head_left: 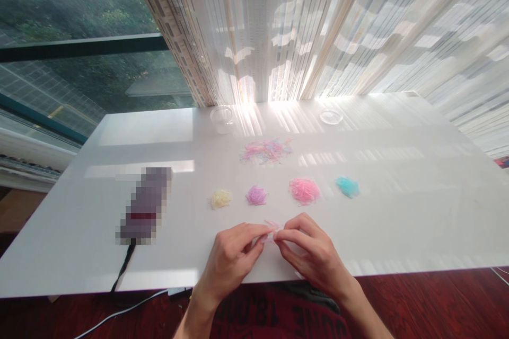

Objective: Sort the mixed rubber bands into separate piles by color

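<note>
My left hand (237,251) and my right hand (312,246) meet near the front edge of the table, fingertips almost touching. Both pinch at a few thin, pale pink strands (272,224), whose exact kind is too small to tell. Just beyond my hands, piles of similar small strands lie in a row: a yellow pile (220,199), a purple pile (256,195), a larger pink pile (304,190) and a turquoise pile (348,186). Behind them spreads a loose mixed-colour heap (266,151).
A clear round container (222,119) stands at the back of the white table (417,212), and a clear round lid or dish (331,116) lies to its right. At left lies a blurred-out dark object (145,204) with a black strap (124,265). Curtains (254,37) hang behind the table.
</note>
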The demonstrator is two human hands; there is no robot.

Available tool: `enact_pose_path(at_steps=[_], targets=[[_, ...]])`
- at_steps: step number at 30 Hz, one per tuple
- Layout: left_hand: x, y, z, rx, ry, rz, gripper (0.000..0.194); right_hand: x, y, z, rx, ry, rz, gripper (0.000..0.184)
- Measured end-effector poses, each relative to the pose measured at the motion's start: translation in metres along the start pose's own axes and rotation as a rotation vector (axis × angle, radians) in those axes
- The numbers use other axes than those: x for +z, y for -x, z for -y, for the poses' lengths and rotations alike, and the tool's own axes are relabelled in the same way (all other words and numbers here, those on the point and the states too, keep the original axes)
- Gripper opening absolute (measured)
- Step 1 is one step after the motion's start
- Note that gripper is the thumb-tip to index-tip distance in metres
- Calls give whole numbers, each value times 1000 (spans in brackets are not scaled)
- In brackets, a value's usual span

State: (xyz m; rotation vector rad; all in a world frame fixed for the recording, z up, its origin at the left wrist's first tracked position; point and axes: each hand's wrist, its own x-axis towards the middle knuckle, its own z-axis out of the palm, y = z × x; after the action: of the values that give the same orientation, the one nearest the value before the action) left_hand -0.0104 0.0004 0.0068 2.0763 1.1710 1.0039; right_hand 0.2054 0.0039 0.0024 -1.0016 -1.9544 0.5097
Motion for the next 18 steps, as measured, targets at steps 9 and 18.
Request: enact_pose_path(at_steps=[9,18], targets=[[4,1,3,-14,-45,-99,12,-2,-4,1,91,-29,-134,15],[4,2,4,3,-23,-101,11,-5,2,-6,536,23,-438,13]])
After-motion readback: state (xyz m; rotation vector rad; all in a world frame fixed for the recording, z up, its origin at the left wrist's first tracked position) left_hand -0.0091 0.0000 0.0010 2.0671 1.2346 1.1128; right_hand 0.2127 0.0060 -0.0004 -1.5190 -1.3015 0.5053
